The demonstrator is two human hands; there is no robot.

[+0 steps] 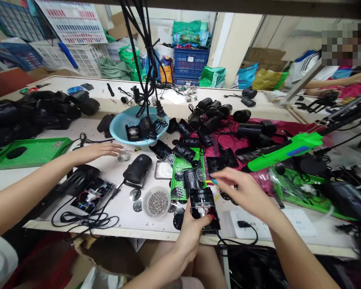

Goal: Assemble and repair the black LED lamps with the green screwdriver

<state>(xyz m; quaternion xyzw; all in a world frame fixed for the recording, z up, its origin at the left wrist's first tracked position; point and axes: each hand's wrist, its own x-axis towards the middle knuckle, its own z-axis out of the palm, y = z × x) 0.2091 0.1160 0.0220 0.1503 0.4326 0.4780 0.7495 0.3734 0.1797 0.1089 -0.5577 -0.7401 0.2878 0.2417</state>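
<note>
My left hand grips an opened black housing from below, thumb pressed on its lower edge. Inside it a white part and thin red wires show, and a black cable trails from it to the right. Just above and to the right, my right hand has its fingers drawn together beside a thin yellow piece. Whether those fingers hold it is too small to tell. Touching the housing's top is a black cylindrical shell, lying over a green perforated tray. A bowl of small metal screws sits left of my left hand.
A co-worker's hand reaches in from the left, over the table. A green electric screwdriver hangs at right, above a white power strip. A blue basket stands behind, with black cables dangling over it. Another opened housing lies left.
</note>
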